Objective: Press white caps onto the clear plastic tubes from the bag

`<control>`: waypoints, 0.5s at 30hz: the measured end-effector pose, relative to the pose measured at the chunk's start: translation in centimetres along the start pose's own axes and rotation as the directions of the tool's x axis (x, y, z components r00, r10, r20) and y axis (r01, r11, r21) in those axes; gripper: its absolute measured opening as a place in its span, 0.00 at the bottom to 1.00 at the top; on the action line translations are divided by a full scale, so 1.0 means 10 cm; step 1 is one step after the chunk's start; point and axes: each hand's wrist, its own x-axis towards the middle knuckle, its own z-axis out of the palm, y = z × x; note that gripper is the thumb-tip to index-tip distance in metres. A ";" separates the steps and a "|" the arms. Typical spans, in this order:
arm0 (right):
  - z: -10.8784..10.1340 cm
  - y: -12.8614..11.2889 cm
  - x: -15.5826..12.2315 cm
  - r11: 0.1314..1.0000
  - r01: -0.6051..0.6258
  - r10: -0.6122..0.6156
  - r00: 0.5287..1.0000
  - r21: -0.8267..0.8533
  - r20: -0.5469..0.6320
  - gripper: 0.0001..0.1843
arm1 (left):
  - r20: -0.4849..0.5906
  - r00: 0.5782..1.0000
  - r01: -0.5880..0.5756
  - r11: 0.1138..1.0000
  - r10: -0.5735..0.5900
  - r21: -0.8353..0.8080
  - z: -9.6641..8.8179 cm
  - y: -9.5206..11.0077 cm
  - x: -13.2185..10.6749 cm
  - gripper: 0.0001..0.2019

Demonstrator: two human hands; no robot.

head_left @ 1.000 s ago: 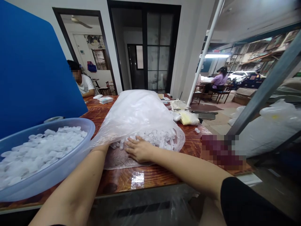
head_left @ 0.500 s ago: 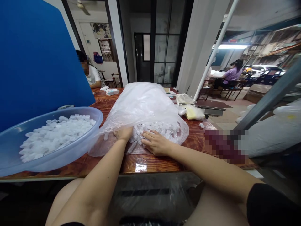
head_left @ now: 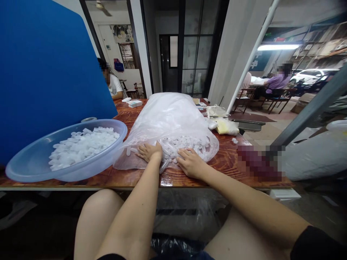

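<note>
Left hand (head_left: 148,151): palm down, fingers spread and flat, wrist straight.
Right hand (head_left: 191,163): palm down, fingers loosely spread, just beside the left hand.
Forearms: both bare, stretched forward, converging toward the hands.
Thighs: bare, visible beneath the arms.

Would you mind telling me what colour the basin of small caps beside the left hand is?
The basin is translucent pale blue, seen in the head view.

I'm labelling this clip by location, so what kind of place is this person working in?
Likely a small home-style workshop for hand piecework. Both hands, left hand and right hand, rest at a big clear bag of small plastic parts on a wooden table, beside a filled basin; other people sit nearby.
</note>
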 end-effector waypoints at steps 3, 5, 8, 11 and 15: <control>-0.06 -0.05 -0.08 0.994 -0.110 0.110 0.994 0.011 0.001 0.12 | -0.025 0.999 0.040 0.997 -0.042 -0.069 0.02 0.01 -0.05 0.30; -0.10 -0.09 -0.13 0.980 -0.198 0.198 0.980 0.018 -0.008 0.12 | -0.028 0.998 0.046 0.992 -0.049 -0.116 0.01 0.00 -0.05 0.30; -0.14 -0.14 -0.17 0.946 -0.323 0.324 0.946 0.035 -0.023 0.15 | -0.021 0.999 0.020 0.984 -0.024 -0.176 -0.06 -0.08 -0.04 0.29; -0.15 -0.19 -0.15 0.920 -0.388 0.389 0.921 0.058 -0.022 0.16 | 0.001 1.000 -0.008 0.975 0.009 -0.223 -0.17 -0.21 0.01 0.29; -0.11 -0.23 -0.03 0.938 -0.337 0.337 0.941 0.086 0.012 0.14 | 0.028 0.993 -0.106 0.957 0.118 -0.270 -0.38 -0.43 0.12 0.25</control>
